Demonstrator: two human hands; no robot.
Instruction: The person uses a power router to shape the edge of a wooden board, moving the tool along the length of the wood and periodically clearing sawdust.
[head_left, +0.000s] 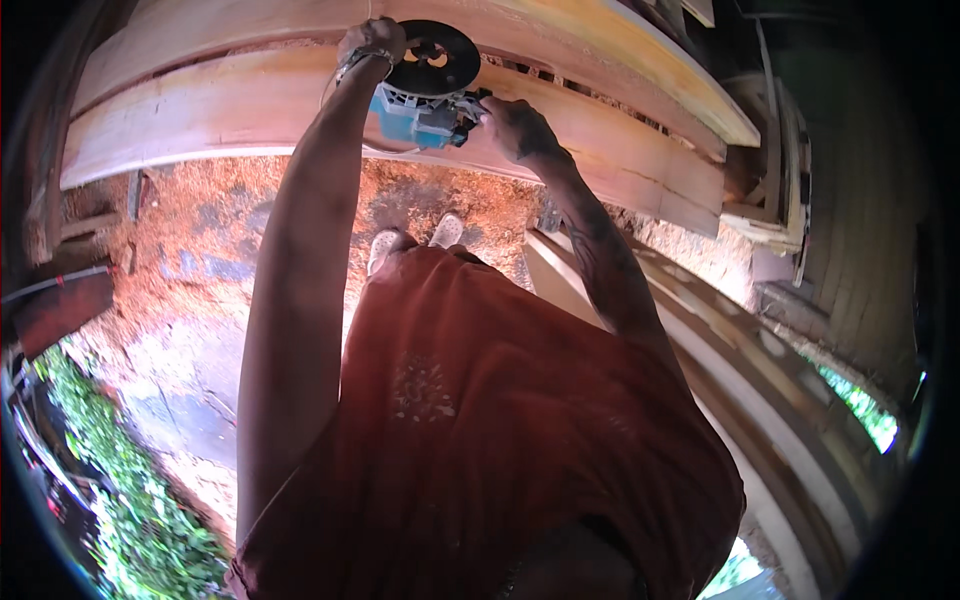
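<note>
A blue power tool, apparently a router (pixel 412 122), is tipped so that its round black base plate (pixel 440 58) faces up, over the wooden planks. The plate has a cut-out in its middle. At its left edge my left hand (pixel 372 40) is closed, wearing a wrist band; its grip point is partly hidden behind the fingers. On the other side, the fingers of my right hand (pixel 515 128) are bent round a dark fitting on the tool's body. A thin cord runs by the tool's left side.
Long planks (pixel 210 110) lie side by side across the front, with gaps between them. Reddish sawdust (pixel 215 210) covers the ground about my shoes (pixel 447 231). More boards (pixel 740 370) are stacked at my right. Green plants (pixel 140 500) grow at the lower left.
</note>
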